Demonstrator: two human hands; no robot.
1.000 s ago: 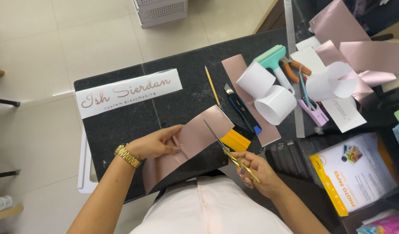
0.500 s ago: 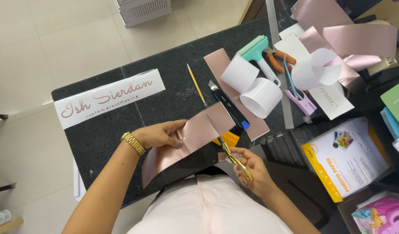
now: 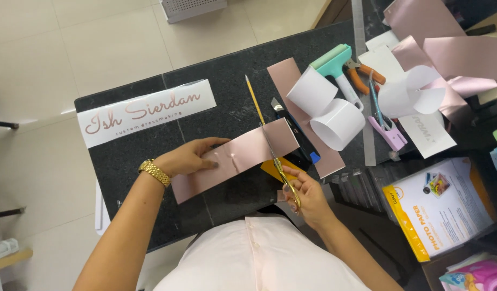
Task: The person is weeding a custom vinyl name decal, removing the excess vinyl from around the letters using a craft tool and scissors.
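Near the middle of the frame, the left hand (image 3: 192,157) presses flat on a pink sheet (image 3: 232,160), fingers spread over its left half, its grip open rather than closed around anything. The sheet lies on the black tabletop (image 3: 140,167), slanting from lower left up to the right. The right hand (image 3: 307,196), just below and right of centre, has its grip closed through the handles of gold scissors (image 3: 283,175). The blades point up the frame and cross the sheet's right part, with the sheet between them. Under the sheet's right end an orange card (image 3: 275,168) shows, touching the scissors' line.

A gold watch (image 3: 155,172) sits on the left wrist. At upper left of the tabletop lies a long white strip (image 3: 146,112) with pink script. A pencil (image 3: 254,99) lies above the sheet, just beside a blue-tipped knife (image 3: 294,132). To the right, two curled white rolls (image 3: 326,110) rest on a second pink strip (image 3: 286,75). A mint roller (image 3: 334,62) and orange-handled pliers (image 3: 367,75) lie near the upper right, with more curled pink and white sheets (image 3: 442,59) beyond them. A clear ruler (image 3: 365,108) runs down the right side. At lower right sits a white and yellow paper pack (image 3: 440,207).
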